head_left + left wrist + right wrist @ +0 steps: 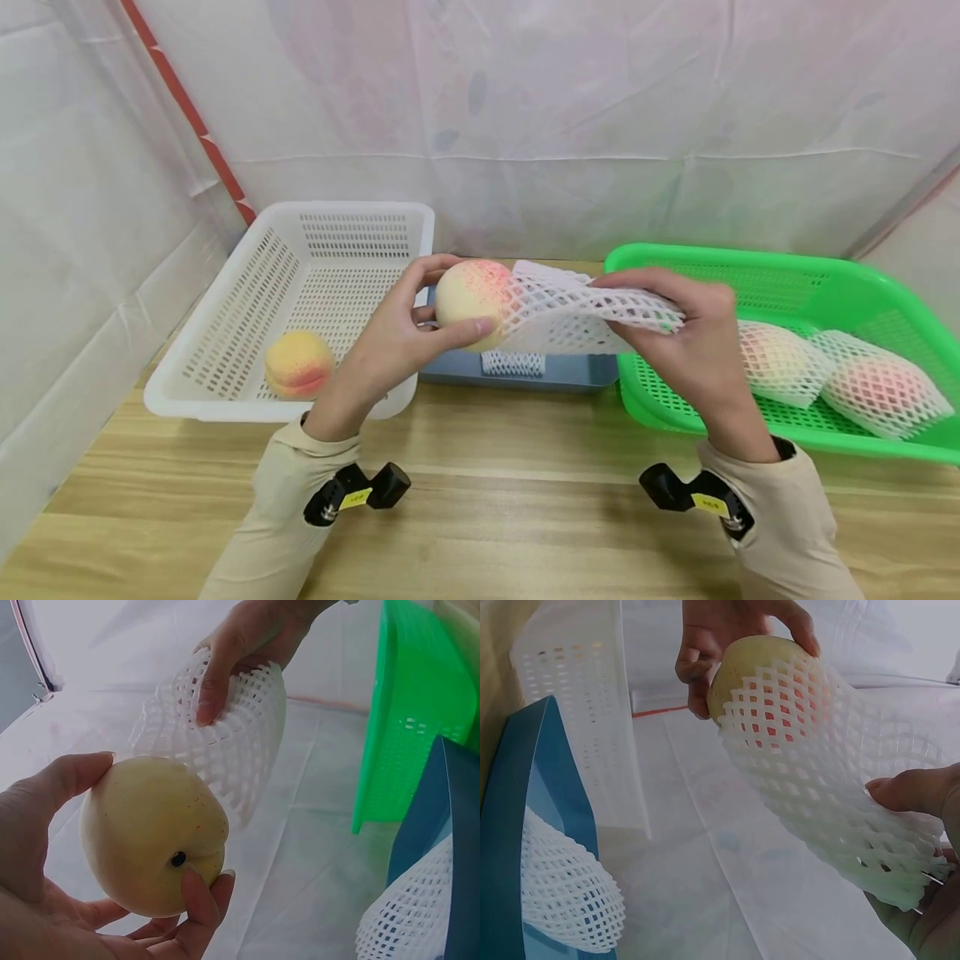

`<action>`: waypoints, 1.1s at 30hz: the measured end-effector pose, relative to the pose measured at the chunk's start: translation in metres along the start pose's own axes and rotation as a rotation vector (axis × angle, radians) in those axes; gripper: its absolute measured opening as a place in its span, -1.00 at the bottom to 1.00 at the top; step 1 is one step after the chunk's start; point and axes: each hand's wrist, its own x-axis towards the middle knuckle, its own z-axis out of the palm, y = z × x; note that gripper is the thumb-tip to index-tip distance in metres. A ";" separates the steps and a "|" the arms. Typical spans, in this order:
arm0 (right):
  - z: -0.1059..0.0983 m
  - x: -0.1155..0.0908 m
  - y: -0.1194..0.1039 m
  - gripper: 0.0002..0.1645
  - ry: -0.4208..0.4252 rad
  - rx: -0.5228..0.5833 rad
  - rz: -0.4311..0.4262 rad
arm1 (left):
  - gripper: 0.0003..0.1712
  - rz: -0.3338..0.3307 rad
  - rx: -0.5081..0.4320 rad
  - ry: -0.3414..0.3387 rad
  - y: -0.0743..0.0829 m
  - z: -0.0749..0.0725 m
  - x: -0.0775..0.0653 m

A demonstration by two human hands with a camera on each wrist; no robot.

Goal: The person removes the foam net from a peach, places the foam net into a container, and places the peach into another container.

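Observation:
A pale peach with a pink blush (471, 302) is gripped in my left hand (401, 333), thumb on the near side and fingers behind. My right hand (678, 333) pinches the far end of a white foam net sleeve (562, 312). The sleeve's open end covers the blushed side of the peach, as the right wrist view shows; the rounded end with a dark dot (178, 859) stays bare in the left wrist view. Both are held in the air above a blue-grey tray (450, 367). Another foam net (513, 363) lies in that tray.
At left a white perforated basket (168, 400) holds one yellow-red peach (299, 365). The green basket (750, 254) at right contains two netted peaches (783, 362). All stand on a wooden table (480, 500), with white sheeting (540, 125) behind.

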 end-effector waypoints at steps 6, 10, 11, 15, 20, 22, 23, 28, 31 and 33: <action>-0.001 0.001 0.002 -0.63 0.030 -0.016 0.063 | -0.22 -0.008 0.028 0.039 0.002 -0.004 -0.001; -0.001 0.001 0.003 -0.63 0.065 -0.014 0.137 | -0.23 0.001 0.021 0.042 0.002 -0.005 0.000; -0.001 0.002 0.003 -0.63 0.068 -0.024 0.154 | -0.22 0.001 0.023 0.041 0.002 -0.005 0.000; -0.001 0.002 0.004 -0.65 0.062 -0.081 0.219 | -0.21 0.000 0.034 0.040 0.001 -0.005 0.000; -0.001 0.001 0.006 -0.66 0.042 -0.113 0.286 | -0.21 0.000 0.050 0.053 0.001 -0.006 0.000; -0.001 0.001 0.006 -0.66 0.023 -0.120 0.301 | -0.22 0.001 0.050 0.052 0.001 -0.006 0.000; -0.001 0.001 0.006 -0.65 0.010 -0.129 0.303 | -0.22 0.000 0.051 0.051 0.001 -0.006 0.001; 0.000 0.001 0.005 -0.54 -0.055 -0.181 0.291 | -0.22 0.003 0.060 0.045 0.001 -0.006 0.001; 0.001 0.002 0.005 -0.45 -0.096 -0.232 0.272 | -0.22 0.004 0.052 0.045 0.000 -0.007 0.001; 0.003 0.002 0.005 -0.37 -0.138 -0.257 0.268 | -0.21 0.004 0.045 0.044 0.000 -0.008 0.002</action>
